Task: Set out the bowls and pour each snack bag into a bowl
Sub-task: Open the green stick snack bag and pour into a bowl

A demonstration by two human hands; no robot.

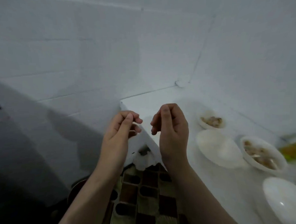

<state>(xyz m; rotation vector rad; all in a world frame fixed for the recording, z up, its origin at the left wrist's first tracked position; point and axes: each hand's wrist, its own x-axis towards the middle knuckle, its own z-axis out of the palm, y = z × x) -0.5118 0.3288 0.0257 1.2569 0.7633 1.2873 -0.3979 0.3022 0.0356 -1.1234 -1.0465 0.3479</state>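
Both hands (left (pixel 121 127), right (pixel 170 127)) hover curled, holding nothing; bowls (pixel 216 147) sit upright.

Two bare hands are raised side by side, fingers curled, holding nothing: left hand (pixel 122 127), right hand (pixel 171 129). To their right, a white counter (pixel 184 163) holds four white bowls; two contain snacks.
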